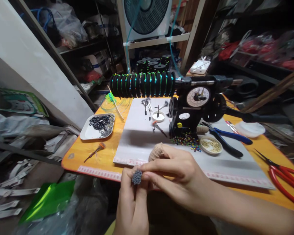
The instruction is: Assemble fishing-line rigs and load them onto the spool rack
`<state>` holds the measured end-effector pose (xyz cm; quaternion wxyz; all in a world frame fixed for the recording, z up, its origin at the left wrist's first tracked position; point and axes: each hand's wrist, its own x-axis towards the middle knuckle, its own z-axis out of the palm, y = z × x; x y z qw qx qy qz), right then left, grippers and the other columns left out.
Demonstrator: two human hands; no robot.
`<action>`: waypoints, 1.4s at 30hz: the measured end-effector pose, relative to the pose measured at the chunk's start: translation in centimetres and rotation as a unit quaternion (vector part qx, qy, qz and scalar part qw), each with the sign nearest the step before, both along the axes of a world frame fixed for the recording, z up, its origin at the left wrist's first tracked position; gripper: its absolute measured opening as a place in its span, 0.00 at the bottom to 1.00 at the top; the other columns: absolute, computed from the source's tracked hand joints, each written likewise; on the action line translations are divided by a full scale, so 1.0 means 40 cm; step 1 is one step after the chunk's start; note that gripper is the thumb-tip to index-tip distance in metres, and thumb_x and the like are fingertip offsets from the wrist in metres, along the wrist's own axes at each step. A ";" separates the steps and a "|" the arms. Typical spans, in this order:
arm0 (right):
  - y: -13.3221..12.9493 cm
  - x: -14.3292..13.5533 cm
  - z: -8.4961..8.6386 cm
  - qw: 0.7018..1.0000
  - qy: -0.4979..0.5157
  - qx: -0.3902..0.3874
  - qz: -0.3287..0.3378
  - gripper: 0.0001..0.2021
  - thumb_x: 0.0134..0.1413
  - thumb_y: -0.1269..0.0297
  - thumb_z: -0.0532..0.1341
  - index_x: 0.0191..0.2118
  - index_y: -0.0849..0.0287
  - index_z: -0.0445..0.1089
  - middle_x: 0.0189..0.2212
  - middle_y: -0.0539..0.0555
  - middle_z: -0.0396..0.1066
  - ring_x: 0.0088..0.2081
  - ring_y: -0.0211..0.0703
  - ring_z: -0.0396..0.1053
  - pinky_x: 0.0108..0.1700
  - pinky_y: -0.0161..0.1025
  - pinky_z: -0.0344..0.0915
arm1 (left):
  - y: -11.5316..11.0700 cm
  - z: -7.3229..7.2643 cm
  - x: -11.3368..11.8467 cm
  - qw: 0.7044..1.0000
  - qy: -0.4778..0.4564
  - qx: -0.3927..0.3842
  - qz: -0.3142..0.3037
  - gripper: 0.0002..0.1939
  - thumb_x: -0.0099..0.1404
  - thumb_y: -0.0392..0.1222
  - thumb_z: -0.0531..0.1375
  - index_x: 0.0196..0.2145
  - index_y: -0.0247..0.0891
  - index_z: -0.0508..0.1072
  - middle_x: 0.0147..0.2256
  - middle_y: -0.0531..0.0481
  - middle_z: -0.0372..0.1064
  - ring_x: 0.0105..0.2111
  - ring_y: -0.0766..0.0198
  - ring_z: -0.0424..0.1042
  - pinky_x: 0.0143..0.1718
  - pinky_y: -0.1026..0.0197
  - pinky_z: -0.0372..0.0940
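Observation:
A bundle of thin pieces with round grey tips (137, 177) stands in the fingers of my left hand (130, 204), tips facing up toward me. My right hand (183, 169) reaches in from the right, its thumb and index fingertip pressed together at the bundle's edge. Whether a small piece sits in that pinch is hidden. Something beige and ribbed (156, 152) shows behind my right fingers; I cannot tell if it is a wrap on a finger or a separate thing. Both hands are held at the front edge of the white board (137, 140).
Behind stands a black hand-cranked winder (193, 111) with a row of black rings (142, 85). Around lie a tray of small black and grey parts (98, 125), loose coloured beads (186, 140), a bead dish (211, 145), blue-handled pliers (231, 134), red-handled pliers (284, 176) and an orange-tipped bundle (95, 151).

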<state>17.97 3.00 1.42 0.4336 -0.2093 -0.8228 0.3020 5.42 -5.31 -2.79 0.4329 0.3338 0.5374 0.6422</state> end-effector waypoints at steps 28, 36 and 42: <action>-0.002 0.009 -0.005 0.983 -0.162 0.087 -0.001 0.12 0.65 0.71 0.56 0.36 0.62 0.78 0.29 0.54 0.67 0.30 0.41 0.59 0.30 0.38 0.53 | 0.000 -0.023 -0.060 0.956 0.175 0.234 0.031 0.05 0.70 0.34 0.56 0.37 0.42 0.68 0.26 0.56 0.64 0.26 0.68 0.64 0.30 0.66 0.64; -0.008 0.010 -0.003 0.984 -0.160 0.074 0.020 0.11 0.66 0.69 0.57 0.39 0.62 0.78 0.29 0.53 0.67 0.31 0.41 0.59 0.30 0.38 0.53 | 0.006 -0.029 -0.068 0.957 0.169 0.235 0.013 0.07 0.71 0.31 0.54 0.37 0.42 0.66 0.27 0.56 0.62 0.27 0.67 0.64 0.31 0.64 0.65; -0.011 0.013 -0.004 0.984 -0.164 0.070 0.026 0.10 0.65 0.69 0.57 0.40 0.61 0.77 0.29 0.54 0.67 0.31 0.41 0.60 0.30 0.37 0.55 | 0.010 -0.026 -0.061 0.959 0.164 0.230 0.025 0.06 0.70 0.32 0.55 0.37 0.42 0.67 0.26 0.56 0.62 0.26 0.67 0.64 0.29 0.65 0.65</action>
